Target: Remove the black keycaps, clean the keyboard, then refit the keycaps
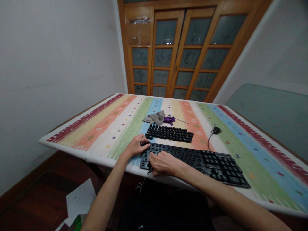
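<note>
A black keyboard (190, 158) lies along the front of the table, its left and middle keys bare of caps and its right part still capped. My left hand (136, 147) is by its upper left corner, with thumb and fingers closed around a small dark reddish thing (144, 142) of unclear kind. Over the keyboard's lower left area, my right hand (165, 163) is curled into a fist. A thin dark thing (150, 171) sticks out beneath its fingers, too small to name. Behind the keyboard, loose black keycaps (169, 133) lie in rows.
Beyond the keycaps are a crumpled grey cloth (155, 118), a purple cloth-like item (169, 120) and a thin rod (181, 120). A coiled black cable (216, 130) runs to the keyboard's back edge. A striped tablecloth (96, 128) covers the table. White paper (80, 197) lies below, left.
</note>
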Demonstrator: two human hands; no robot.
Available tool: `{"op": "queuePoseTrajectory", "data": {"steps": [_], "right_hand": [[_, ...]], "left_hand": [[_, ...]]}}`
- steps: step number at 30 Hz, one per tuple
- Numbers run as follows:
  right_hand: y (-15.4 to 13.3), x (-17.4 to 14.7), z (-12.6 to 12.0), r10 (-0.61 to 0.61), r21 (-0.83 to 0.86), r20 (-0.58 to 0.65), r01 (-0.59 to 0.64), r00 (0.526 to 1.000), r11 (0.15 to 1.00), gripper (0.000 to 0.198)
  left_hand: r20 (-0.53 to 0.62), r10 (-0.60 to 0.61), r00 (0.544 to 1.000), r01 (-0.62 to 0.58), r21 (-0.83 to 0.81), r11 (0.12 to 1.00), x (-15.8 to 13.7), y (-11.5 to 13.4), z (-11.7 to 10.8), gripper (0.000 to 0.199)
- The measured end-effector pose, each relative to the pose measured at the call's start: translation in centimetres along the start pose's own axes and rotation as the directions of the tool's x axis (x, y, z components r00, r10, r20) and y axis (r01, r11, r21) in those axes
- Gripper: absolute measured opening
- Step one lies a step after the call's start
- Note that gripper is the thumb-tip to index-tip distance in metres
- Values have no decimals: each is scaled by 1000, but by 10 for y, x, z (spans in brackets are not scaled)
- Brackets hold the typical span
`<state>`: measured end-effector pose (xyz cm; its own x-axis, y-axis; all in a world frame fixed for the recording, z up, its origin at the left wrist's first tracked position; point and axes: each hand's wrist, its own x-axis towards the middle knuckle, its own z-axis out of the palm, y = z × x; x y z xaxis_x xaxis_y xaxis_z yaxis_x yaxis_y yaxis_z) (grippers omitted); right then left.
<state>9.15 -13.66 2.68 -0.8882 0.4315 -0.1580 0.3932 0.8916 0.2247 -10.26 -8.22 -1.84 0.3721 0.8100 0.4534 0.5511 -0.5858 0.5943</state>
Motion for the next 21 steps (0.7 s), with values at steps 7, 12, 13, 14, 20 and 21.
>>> {"op": "queuePoseTrajectory", "data": {"steps": [7,12,13,14,20,21], "right_hand": [[26,-7,-14,48,177,-32,-41,998,983,26],[62,-3,-7,294,206,-71,-274,953,939,25],[67,0,-5,333,207,-70,-313,940,927,24],[72,3,-2,366,207,-66,-346,928,915,24],[79,18,5,428,155,-32,-419,903,895,21],[79,20,6,429,144,-33,-421,902,896,22]], "left_hand": [[6,-20,1000,20,24,1000,-1,1,0,6],[5,-30,1000,29,28,999,-1,0,1,7],[5,-33,999,33,27,999,-1,0,1,7],[6,-35,999,35,25,999,-1,0,1,7],[6,-37,999,37,28,999,-1,3,0,9],[7,-37,999,37,28,999,-1,3,0,9]]}}
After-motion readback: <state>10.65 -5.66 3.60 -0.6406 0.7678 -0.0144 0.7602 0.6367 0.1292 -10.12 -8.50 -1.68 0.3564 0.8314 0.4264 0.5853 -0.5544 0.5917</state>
